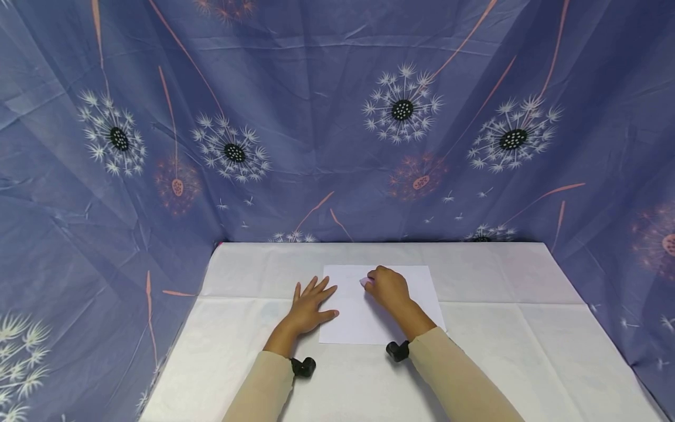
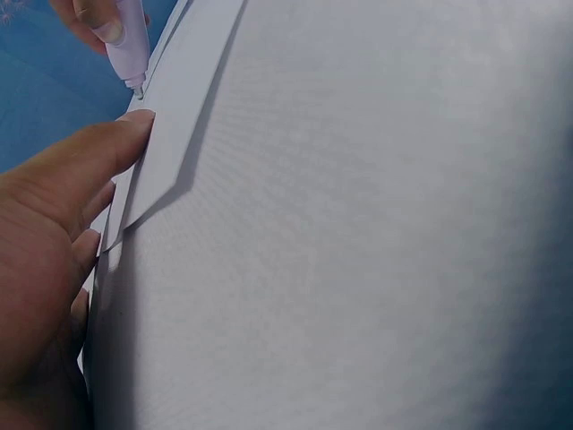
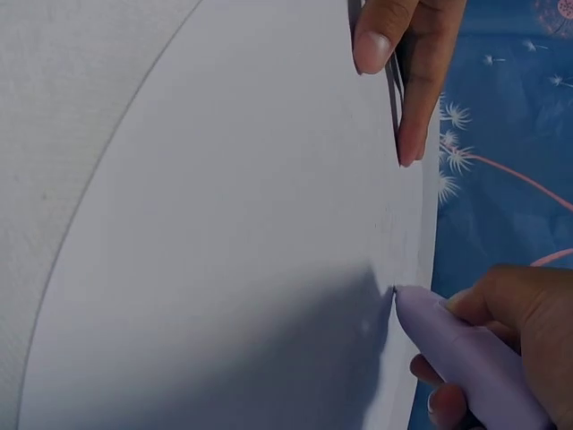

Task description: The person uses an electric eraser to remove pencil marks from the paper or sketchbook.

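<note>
A white sheet of paper (image 1: 348,325) lies on the white-covered table. My left hand (image 1: 307,312) rests with spread fingers at its left edge, thumb and fingertips over the paper. My right hand (image 1: 389,288) grips a thick lilac pen (image 3: 466,354) over the upper middle of the sheet. In the right wrist view the pen's narrow dark tip meets the paper, and faint small marks (image 3: 387,219) show nearby. From the left wrist, the pen (image 2: 132,45) points down just beyond the left thumb. Most of the pen is hidden behind the right hand in the head view.
The white table cover (image 1: 501,346) has fold creases. A blue curtain (image 1: 316,117) with dandelion prints hangs behind the table and along its sides. Black wrist cameras sit on the left wrist (image 1: 303,367) and the right wrist (image 1: 397,351).
</note>
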`<state>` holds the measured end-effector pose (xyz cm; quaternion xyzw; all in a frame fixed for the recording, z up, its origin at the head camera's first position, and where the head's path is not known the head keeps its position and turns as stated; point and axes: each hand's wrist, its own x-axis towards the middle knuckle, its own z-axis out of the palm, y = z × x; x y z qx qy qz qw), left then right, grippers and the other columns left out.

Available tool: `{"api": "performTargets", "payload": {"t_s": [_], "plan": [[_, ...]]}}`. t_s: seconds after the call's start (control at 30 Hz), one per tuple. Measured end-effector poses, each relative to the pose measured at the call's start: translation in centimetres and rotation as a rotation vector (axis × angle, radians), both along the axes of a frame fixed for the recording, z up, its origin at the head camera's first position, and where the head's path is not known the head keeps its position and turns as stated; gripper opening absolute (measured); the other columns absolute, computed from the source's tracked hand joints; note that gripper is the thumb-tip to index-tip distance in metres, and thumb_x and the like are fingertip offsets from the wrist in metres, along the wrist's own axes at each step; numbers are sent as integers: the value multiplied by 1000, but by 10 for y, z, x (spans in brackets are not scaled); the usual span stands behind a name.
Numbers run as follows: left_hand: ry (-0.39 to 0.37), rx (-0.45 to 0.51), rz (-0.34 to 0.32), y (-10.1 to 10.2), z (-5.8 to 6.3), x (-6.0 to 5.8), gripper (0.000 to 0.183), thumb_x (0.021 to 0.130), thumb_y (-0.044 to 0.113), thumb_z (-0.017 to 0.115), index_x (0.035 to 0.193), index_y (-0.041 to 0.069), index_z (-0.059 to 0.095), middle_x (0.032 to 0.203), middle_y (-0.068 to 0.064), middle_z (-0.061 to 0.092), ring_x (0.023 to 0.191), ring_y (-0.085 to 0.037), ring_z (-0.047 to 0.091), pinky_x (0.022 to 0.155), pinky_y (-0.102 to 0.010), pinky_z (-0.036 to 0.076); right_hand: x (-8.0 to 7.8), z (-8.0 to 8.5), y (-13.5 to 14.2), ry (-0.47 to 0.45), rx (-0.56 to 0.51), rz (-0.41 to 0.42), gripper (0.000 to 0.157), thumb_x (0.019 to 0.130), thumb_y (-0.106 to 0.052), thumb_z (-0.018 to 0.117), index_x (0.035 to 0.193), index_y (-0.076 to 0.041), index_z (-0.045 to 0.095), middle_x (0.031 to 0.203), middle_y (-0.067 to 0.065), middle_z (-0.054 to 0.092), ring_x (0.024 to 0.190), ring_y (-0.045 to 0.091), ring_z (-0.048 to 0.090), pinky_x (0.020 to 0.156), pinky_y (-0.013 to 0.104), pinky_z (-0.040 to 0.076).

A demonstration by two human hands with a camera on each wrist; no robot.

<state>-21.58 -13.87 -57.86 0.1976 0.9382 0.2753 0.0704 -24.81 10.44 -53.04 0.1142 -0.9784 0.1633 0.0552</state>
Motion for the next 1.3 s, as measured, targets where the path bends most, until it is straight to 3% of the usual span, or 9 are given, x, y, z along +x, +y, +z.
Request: {"api": "performTargets", "payload": {"t_s": [0.17, 0.4, 0.63, 0.97, 1.3], "plan": [[-1, -1, 1, 0, 0, 0, 67, 95, 46, 67, 154, 23, 46, 168, -3, 27, 159, -34, 15, 125, -66, -4, 0, 1, 0, -2, 0, 15, 16, 89, -25, 75, 96, -12, 79, 87, 6, 71, 79, 29, 70, 69, 45, 57], [-3, 2, 4, 1, 1, 0, 67, 95, 46, 67, 154, 22, 46, 168, -3, 27, 159, -34, 14, 125, -66, -4, 1, 1, 0, 13, -4, 7, 21, 88, -23, 75, 104, -10, 80, 96, 9, 74, 91, 33, 73, 77, 47, 59], [-5, -6, 5, 1, 1, 0, 67, 95, 48, 66, 154, 23, 45, 169, -2, 27, 159, -33, 14, 126, -65, -4, 2, -1, -3, 13, -30, 25, 15, 89, -28, 76, 91, -13, 79, 84, 6, 70, 76, 28, 68, 68, 45, 56], [2, 2, 4, 1, 1, 0, 66, 95, 47, 66, 153, 22, 46, 168, -2, 27, 159, -33, 14, 125, -66, -3, 9, 1, -13, -64, -28, 47, 26, 91, -31, 75, 107, -11, 80, 94, 6, 73, 89, 29, 72, 80, 46, 59], [1, 4, 3, 1, 2, 1, 66, 96, 47, 66, 154, 23, 46, 168, -2, 27, 159, -33, 14, 125, -66, -3, 10, -4, -11, -46, -35, 44, 24, 90, -31, 75, 104, -12, 80, 93, 5, 73, 86, 28, 72, 78, 45, 59]]}}
